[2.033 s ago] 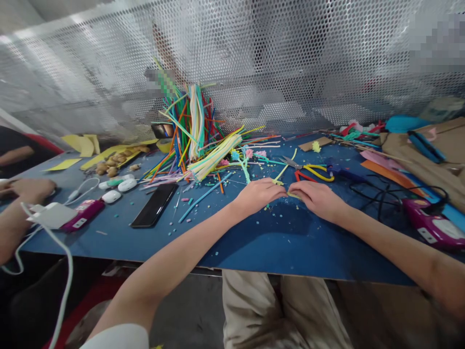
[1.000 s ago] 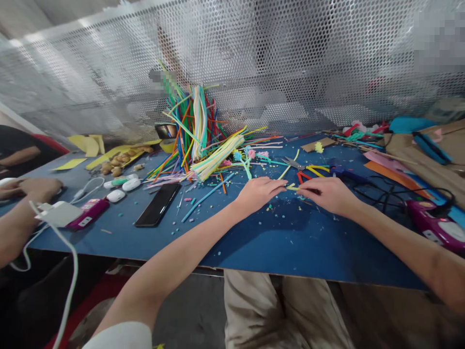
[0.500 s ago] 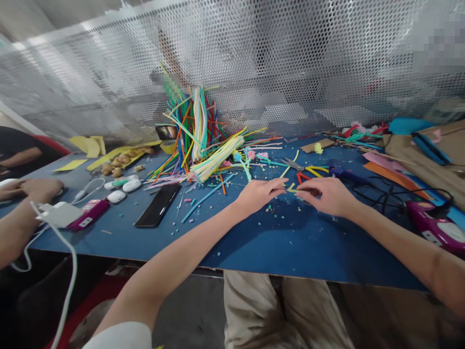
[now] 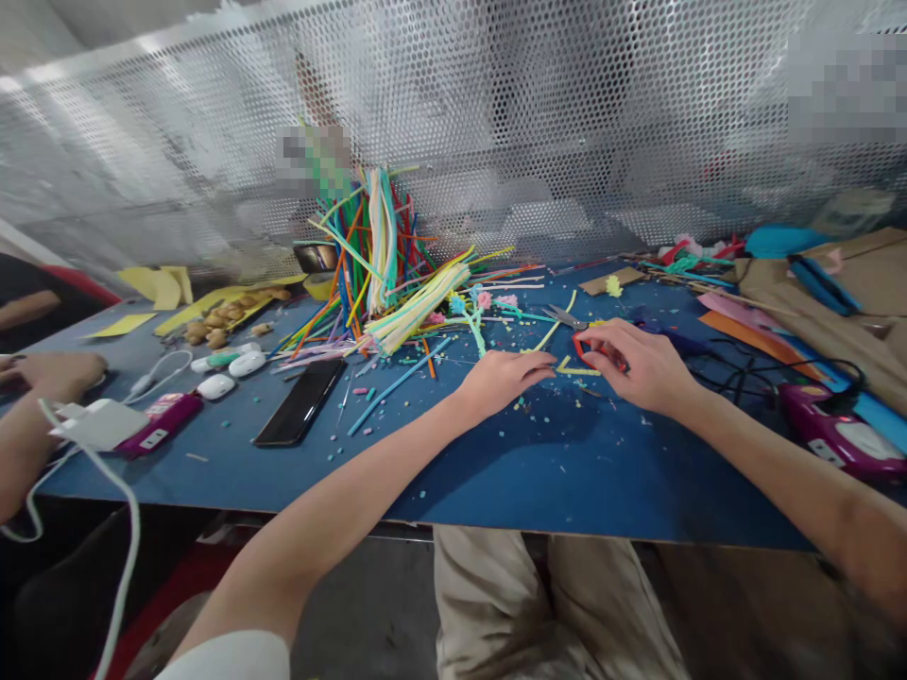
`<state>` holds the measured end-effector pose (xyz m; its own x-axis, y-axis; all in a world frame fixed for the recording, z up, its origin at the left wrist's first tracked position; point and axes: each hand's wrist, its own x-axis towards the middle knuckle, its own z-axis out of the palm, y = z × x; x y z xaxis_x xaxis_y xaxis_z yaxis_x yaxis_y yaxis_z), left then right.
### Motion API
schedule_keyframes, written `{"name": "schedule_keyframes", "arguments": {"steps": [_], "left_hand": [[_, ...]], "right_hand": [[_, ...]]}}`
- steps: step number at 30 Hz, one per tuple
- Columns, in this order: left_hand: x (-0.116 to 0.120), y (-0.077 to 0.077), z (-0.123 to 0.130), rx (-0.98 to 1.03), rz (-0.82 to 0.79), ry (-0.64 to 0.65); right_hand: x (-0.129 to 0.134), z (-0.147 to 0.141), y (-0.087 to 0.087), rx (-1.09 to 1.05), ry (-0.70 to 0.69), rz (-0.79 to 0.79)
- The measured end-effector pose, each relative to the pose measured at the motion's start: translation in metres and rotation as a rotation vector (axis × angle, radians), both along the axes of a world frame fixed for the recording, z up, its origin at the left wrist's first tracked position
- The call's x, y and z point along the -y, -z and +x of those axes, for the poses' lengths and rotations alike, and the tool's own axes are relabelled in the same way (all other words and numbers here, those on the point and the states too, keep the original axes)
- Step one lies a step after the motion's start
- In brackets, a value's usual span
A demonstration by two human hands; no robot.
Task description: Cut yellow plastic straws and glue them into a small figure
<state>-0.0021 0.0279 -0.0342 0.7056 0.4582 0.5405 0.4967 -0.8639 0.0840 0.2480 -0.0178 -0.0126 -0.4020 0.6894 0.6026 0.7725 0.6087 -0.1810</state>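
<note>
Head cam looks fwd & down, close in, across tbl [image 4: 510,486] twd mesh [image 4: 567,123].

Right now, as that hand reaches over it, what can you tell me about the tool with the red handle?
The tool has a slim grey head that looks like metal, tapering to a point, and a smooth red handle that looks like plastic; a bit of yellow shows beside it. It lies on the blue table, head pointing left and away from the person. The right hand covers much of the handles, its fingers seemingly touching the red one; how firmly, I can't tell.
</note>
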Motion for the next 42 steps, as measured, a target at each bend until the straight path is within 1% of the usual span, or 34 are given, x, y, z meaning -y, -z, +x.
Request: {"name": "schedule_keyframes", "arguments": {"steps": [3,5,7,9,11,13,16,18,20,23,25,29,31,33,37,42], "left_hand": [[0.0,0.001,0.0,-0.003,0.0,-0.002],[-0.001,0.001,0.0,-0.003,0.008,-0.005],[-0.001,0.001,-0.001,-0.002,0.015,-0.002],[-0.001,0.0,-0.002,-0.004,0.013,0.001],[0.0,-0.001,-0.002,-0.013,0.008,-0.004],[0.0,-0.002,-0.002,-0.023,0.01,-0.026],[0.001,-0.003,-0.003,-0.021,0.034,-0.077],[0.001,-0.003,-0.003,-0.018,0.052,-0.115],[0.0,-0.003,-0.003,-0.022,0.064,-0.144],[0.0,-0.004,-0.003,-0.039,0.071,-0.164],[0.001,-0.005,-0.002,-0.054,0.07,-0.173],[0.002,-0.005,-0.002,-0.058,0.062,-0.182],[0.001,-0.005,-0.003,-0.052,0.068,-0.181],[0.0,-0.004,-0.004,-0.046,0.086,-0.178],[-0.002,-0.003,-0.005,-0.037,0.126,-0.175],[-0.002,-0.005,-0.006,-0.027,0.179,-0.167]], "right_hand": [[-0.003,0.0,0.001,0.079,0.012,0.04],[-0.003,0.002,-0.002,0.161,0.005,0.086],[-0.003,0.006,-0.009,0.233,-0.009,0.123],[-0.003,0.008,-0.019,0.293,-0.029,0.132],[-0.004,0.009,-0.031,0.343,-0.043,0.109],[-0.007,0.008,-0.041,0.378,-0.054,0.051],[-0.013,0.004,-0.047,0.368,-0.09,-0.033],[-0.018,0.002,-0.044,0.352,-0.129,-0.06],[-0.022,0.0,-0.038,0.345,-0.158,-0.082],[-0.027,0.0,-0.026,0.307,-0.15,-0.153],[-0.029,0.001,-0.019,0.24,-0.151,-0.261],[-0.028,0.004,-0.01,0.018,-0.224,-0.54],[-0.026,0.006,-0.008,-0.037,-0.233,-0.608],[-0.024,0.007,-0.007,-0.009,-0.229,-0.623],[-0.021,0.006,-0.009,0.078,-0.21,-0.585],[-0.016,0.002,-0.011,0.087,-0.179,-0.518]]}}
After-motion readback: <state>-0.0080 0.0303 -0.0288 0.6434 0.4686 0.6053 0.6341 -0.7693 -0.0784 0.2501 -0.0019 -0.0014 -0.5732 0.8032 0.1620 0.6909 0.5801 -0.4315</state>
